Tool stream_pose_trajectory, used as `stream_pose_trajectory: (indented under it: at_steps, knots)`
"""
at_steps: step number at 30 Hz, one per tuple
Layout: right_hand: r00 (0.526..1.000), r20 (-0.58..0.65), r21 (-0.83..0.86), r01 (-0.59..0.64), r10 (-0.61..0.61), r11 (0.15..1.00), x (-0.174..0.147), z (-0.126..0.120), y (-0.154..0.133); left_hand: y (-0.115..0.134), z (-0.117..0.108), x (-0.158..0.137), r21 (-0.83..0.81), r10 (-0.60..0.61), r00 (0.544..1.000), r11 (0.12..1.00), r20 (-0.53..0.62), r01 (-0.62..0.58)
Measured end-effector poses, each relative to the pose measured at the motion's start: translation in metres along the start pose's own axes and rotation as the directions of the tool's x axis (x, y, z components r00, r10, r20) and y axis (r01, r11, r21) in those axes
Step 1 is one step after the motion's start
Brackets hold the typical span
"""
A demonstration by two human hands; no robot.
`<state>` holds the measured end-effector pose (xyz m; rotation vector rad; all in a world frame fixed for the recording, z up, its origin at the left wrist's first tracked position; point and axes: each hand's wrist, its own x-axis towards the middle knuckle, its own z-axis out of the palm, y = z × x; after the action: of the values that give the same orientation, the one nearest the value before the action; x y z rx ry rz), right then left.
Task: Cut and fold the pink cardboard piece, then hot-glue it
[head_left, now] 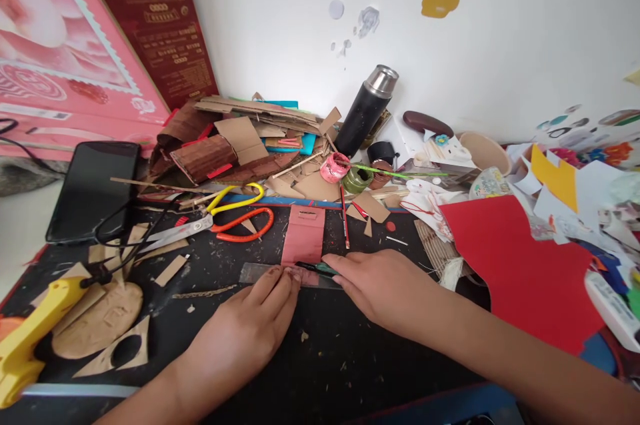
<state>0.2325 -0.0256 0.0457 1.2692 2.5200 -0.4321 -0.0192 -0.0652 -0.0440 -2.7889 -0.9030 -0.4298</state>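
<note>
A pink piece of cardboard (303,235) with a small slot near its far end lies on the black work surface. Across its near end rests a clear plastic ruler (251,272), pressed down by the bunched fingers of my left hand (257,308). My right hand (383,286) is closed around a slim green craft knife (320,267), its dark tip pointing left along the ruler over the cardboard. The blade's exact contact with the cardboard is too small to make out.
Scissors (215,219), a phone (95,191) and a yellow glue gun (43,321) lie to the left. Beyond the cardboard stand paint jars (334,168) and a black flask (365,110). A pencil (345,218) and red sheet (520,271) lie right.
</note>
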Motion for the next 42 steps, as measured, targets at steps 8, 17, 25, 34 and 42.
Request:
stream_pose_trajectory:
  at_steps: [8, 17, 25, 34, 42]
  knots:
    - [0.999, 0.007, -0.112, 0.045, -0.044, 0.993, 0.002, 0.008, -0.003, 0.0, -0.001, 0.003, -0.015, -0.007, 0.999, 1.0, -0.045, 0.006]
    - [0.997, 0.051, -0.182, 0.063, -0.054, 0.981, 0.001, 0.005, -0.006, -0.002, -0.005, 0.006, 0.013, -0.007, 0.995, 1.0, -0.101, 0.008]
    - [0.993, 0.092, -0.237, 0.098, -0.078, 0.966, 0.002, 0.0, -0.01, -0.001, -0.002, 0.006, -0.004, -0.012, 0.995, 1.0, -0.098, 0.012]
    - [0.987, 0.102, -0.315, 0.148, -0.121, 0.937, 0.008, -0.009, -0.017, -0.002, 0.0, 0.005, -0.024, -0.018, 0.994, 1.0, -0.108, 0.015]
    - [0.977, 0.138, -0.36, 0.2, -0.16, 0.911, 0.012, -0.019, -0.019, -0.004, 0.0, 0.007, -0.065, -0.038, 0.992, 0.997, -0.124, 0.03]
